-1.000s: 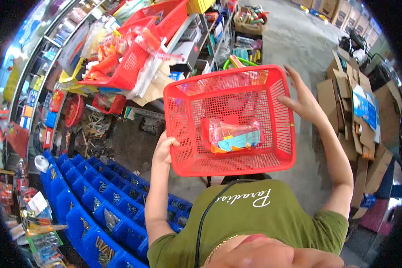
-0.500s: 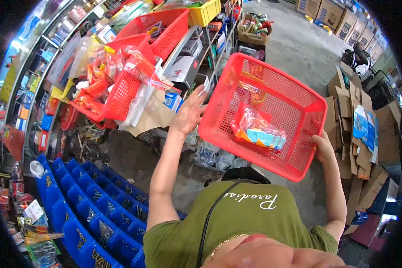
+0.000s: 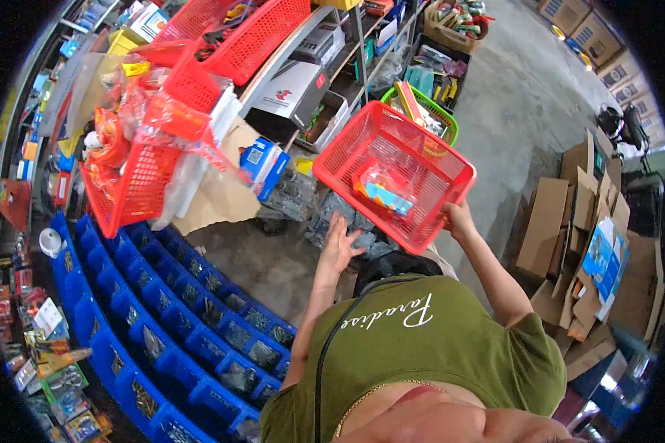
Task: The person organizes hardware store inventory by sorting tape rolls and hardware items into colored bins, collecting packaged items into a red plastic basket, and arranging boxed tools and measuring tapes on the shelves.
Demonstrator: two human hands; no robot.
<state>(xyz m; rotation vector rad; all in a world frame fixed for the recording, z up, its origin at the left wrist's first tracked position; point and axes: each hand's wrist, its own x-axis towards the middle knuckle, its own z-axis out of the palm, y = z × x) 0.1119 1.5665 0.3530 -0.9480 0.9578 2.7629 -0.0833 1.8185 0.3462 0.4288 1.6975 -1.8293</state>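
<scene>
A red plastic basket [image 3: 351, 145] with perforated walls is held out in front of me, tilted. The fingers of my right hand [image 3: 459, 219] are closed on its near right rim. Inside lies a clear packet [image 3: 383, 190] with orange and light blue parts; I cannot make out its contents. Left of the basket's near corner, my left hand [image 3: 338, 245] holds nothing, its fingers spread. Grey plastic bags [image 3: 331, 214] are close beyond that hand; whether it touches them I cannot tell.
Blue bins [image 3: 171, 306] of small hardware curve along the left. Another red basket [image 3: 148, 181], piled with orange packets, stands by a blue box [image 3: 264, 168]. Behind my basket is a green basket [image 3: 451, 131]. Flattened cardboard [image 3: 543, 229] leans at right; cartons [image 3: 595, 29] line the far side.
The basket has moved lower and farther from me, with my right hand still on its rim. My left hand has dropped from beside the basket's left side to near the grey bags. The view has shifted.
</scene>
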